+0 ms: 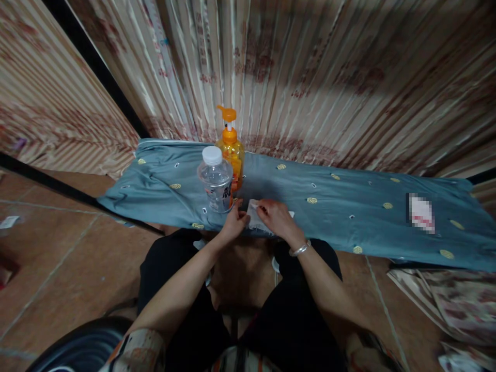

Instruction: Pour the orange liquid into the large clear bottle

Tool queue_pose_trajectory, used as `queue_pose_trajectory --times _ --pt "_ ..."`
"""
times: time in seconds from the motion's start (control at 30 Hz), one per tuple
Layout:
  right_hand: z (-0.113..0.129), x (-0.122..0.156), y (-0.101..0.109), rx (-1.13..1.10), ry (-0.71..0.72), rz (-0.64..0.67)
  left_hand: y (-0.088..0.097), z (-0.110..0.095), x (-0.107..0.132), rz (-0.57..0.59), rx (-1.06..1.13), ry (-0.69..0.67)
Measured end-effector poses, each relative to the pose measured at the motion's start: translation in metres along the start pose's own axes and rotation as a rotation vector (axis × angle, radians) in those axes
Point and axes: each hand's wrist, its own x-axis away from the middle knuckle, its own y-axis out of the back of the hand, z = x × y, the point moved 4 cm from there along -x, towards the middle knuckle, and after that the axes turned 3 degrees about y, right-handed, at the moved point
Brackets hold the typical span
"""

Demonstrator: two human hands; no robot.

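Note:
A small white cloth (pixel 253 219) with a frayed lower edge lies near the front edge of the covered table. My right hand (pixel 277 218) is closed on its upper part, thumb and fingertips pinched together. My left hand (pixel 234 223) is at the cloth's left edge, its fingers curled against it; the exact grip is partly hidden. Just behind my left hand stands a clear plastic bottle (pixel 216 186) with a white cap, upright. An orange pump bottle (pixel 237 155) stands upright behind it, partly covered by it.
A blue-green cloth with a pineapple print (pixel 341 206) covers the long narrow table. Towards its right end lies a small blurred white-and-red item (pixel 421 213). Striped curtains (pixel 271 67) hang behind. Dark metal poles (pixel 96 67) stand at the left, and a dark round object (pixel 83 346) is at lower left.

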Motion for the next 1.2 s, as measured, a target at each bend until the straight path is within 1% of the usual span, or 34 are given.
queue_pose_trajectory --times 0.07,0.13,0.2,0.27,0.33,0.4,0.5,0.57,0.63,0.7,0.77,0.8,0.87,0.93,1.0,1.07,1.2 --pt "0.008 0.013 -0.011 -0.067 0.021 0.104 0.001 0.003 0.000 -0.013 0.014 0.036" --pt "0.005 0.019 -0.014 -0.142 0.004 0.129 0.001 0.005 0.000 -0.031 0.014 0.055" --pt "-0.009 0.019 -0.010 -0.222 -0.049 0.060 0.000 0.005 0.000 -0.044 0.016 0.056" --pt "-0.030 0.017 -0.003 -0.305 -0.135 -0.046 -0.003 0.003 -0.001 -0.049 0.010 0.039" --pt "-0.047 0.015 0.001 -0.415 -0.220 -0.111 -0.005 -0.002 -0.003 -0.047 -0.004 0.008" --pt "-0.057 0.015 -0.002 -0.531 -0.280 -0.122 -0.007 -0.010 -0.006 -0.044 -0.027 -0.036" --pt "-0.059 0.016 -0.014 -0.663 -0.335 -0.090 -0.015 -0.025 -0.004 -0.018 -0.073 -0.129" --pt "-0.061 0.018 -0.021 -0.863 -0.436 -0.095 -0.027 -0.033 0.005 0.041 -0.108 -0.197" --pt "-0.067 0.020 -0.022 -0.982 -0.499 -0.123 -0.044 -0.037 0.018 0.134 -0.137 -0.245" --pt "-0.077 0.022 -0.017 -0.972 -0.527 -0.149 -0.061 -0.037 0.029 0.228 -0.156 -0.261" --pt "-0.089 0.026 -0.010 -0.885 -0.588 -0.154 -0.069 -0.036 0.033 0.264 -0.160 -0.258" --pt "-0.096 0.030 -0.007 -0.825 -0.626 -0.148 -0.069 -0.035 0.032 0.257 -0.157 -0.254" --pt "-0.105 0.038 0.000 -0.746 -0.667 -0.140 -0.063 -0.034 0.025 0.216 -0.152 -0.243" --pt "-0.111 0.048 0.007 -0.697 -0.680 -0.125 -0.053 -0.032 0.017 0.173 -0.151 -0.220" --pt "-0.114 0.057 0.013 -0.655 -0.683 -0.099 -0.047 -0.026 0.012 0.156 -0.152 -0.178" --pt "-0.113 0.063 0.016 -0.624 -0.682 -0.079 -0.047 -0.017 0.011 0.158 -0.149 -0.129" --pt "-0.103 0.060 0.013 -0.633 -0.675 -0.078 -0.057 -0.005 0.012 0.165 -0.114 -0.059"
